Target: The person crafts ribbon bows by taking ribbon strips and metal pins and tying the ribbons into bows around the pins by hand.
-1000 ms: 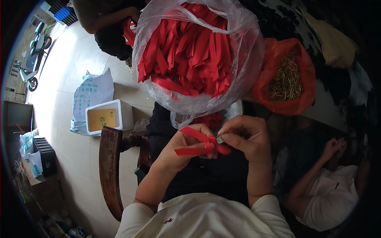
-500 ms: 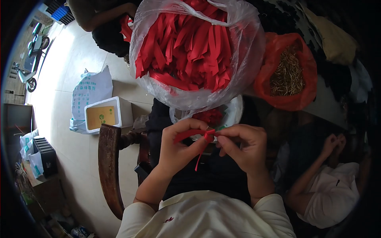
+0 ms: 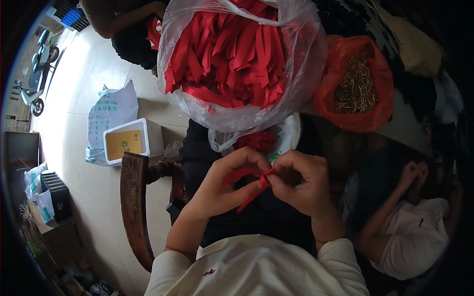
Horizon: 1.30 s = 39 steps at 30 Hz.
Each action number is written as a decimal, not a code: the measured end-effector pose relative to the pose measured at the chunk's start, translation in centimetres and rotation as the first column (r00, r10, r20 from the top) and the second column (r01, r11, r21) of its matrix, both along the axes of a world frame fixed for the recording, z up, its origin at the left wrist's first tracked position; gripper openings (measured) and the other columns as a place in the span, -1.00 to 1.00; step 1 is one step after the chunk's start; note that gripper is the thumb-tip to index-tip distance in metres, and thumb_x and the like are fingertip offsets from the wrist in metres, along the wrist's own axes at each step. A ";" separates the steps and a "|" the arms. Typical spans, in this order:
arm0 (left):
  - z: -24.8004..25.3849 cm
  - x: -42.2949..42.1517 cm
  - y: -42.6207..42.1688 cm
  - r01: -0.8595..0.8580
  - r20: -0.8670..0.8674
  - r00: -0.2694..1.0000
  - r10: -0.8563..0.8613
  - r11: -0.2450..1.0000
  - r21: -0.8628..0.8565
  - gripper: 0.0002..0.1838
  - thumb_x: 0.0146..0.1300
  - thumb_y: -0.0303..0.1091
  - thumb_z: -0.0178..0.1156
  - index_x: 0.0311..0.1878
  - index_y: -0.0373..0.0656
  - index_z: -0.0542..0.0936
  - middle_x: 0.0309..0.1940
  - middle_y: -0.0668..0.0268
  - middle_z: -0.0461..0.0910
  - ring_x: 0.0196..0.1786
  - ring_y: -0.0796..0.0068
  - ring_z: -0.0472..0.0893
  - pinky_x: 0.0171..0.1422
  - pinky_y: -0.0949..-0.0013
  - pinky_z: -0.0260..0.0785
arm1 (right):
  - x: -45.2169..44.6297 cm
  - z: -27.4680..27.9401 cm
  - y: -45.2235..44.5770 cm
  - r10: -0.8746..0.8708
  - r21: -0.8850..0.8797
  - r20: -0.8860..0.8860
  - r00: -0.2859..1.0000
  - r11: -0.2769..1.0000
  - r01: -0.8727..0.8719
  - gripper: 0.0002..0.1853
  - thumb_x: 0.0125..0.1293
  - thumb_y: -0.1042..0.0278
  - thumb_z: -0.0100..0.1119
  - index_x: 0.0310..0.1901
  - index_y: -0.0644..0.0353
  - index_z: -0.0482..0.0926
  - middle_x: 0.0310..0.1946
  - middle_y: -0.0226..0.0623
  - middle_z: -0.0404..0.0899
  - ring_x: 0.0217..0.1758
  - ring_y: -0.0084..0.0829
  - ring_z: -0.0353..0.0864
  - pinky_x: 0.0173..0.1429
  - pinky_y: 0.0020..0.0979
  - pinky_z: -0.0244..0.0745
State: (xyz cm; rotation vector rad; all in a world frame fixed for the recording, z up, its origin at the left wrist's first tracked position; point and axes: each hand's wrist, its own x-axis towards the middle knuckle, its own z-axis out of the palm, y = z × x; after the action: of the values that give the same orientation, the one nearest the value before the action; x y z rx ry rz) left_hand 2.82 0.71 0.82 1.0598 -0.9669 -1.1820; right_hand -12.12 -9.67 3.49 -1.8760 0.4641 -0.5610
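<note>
A red ribbon (image 3: 253,194) is pinched between the thumb and fingers of my left hand (image 3: 224,185). My right hand (image 3: 302,182) meets it at the ribbon's upper end, thumb and index finger closed on the same strip. Something small and thin shows at the fingertips, too small to name. Just beyond my hands a white bowl (image 3: 295,135) holds a heap of red ribbon pieces (image 3: 259,140). Past that, a clear plastic bag (image 3: 242,123) is full of cut red ribbons (image 3: 227,59).
An orange-red bag (image 3: 326,106) of thin golden wire-like ties (image 3: 356,86) stands to the right. At left are a wooden chair arm (image 3: 136,217) and a white foam box (image 3: 155,138). Another person's hands (image 3: 414,173) are at the right; another person's arm (image 3: 131,22) is at the upper left.
The ribbon's loose tail has swung and now slants down to the left. My right fingers have closed in on the strip beside my left fingertips. The view has shifted slightly.
</note>
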 end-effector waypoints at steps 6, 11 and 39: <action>-0.9 -2.3 -1.2 -0.432 0.003 0.898 0.439 0.886 -0.170 -0.71 0.01 -0.65 0.23 -0.17 -0.32 0.43 -0.23 0.28 0.46 -0.16 0.55 0.50 -0.01 0.51 0.32 | 0.5 -1.7 0.9 -0.178 0.183 0.214 0.960 0.973 0.140 -0.93 0.09 0.60 0.21 -0.41 0.30 0.49 -0.55 -0.35 0.52 -0.54 -0.65 0.52 -0.46 -0.60 0.40; -0.5 -1.3 -0.2 -0.348 0.142 0.923 0.358 0.933 -0.088 -0.84 -0.02 -0.62 0.27 -0.35 -0.32 0.51 -0.35 0.27 0.53 -0.23 0.54 0.52 -0.10 0.53 0.33 | 0.8 -2.0 0.9 -0.176 0.079 0.213 0.961 0.983 0.163 -0.92 0.10 0.59 0.24 -0.38 0.32 0.52 -0.47 -0.33 0.53 -0.46 -0.64 0.52 -0.43 -0.57 0.40; 0.0 -1.4 0.2 -0.205 -0.231 0.948 0.219 0.975 0.084 -0.89 0.20 -0.51 0.19 -0.25 -0.35 0.52 -0.42 0.28 0.55 -0.44 0.62 0.55 -0.33 0.58 0.42 | 0.3 -1.2 -0.2 -0.149 0.024 0.177 0.973 0.989 0.147 -0.76 0.10 0.31 0.32 -0.46 0.27 0.47 -0.40 -0.34 0.46 -0.39 -0.58 0.42 -0.30 -0.54 0.33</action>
State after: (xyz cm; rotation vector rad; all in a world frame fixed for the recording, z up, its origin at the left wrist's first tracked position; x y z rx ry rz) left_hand 1.40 0.95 0.79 1.0136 -0.6169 -1.1341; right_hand -11.86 -9.87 2.28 -1.7711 0.4893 -0.8177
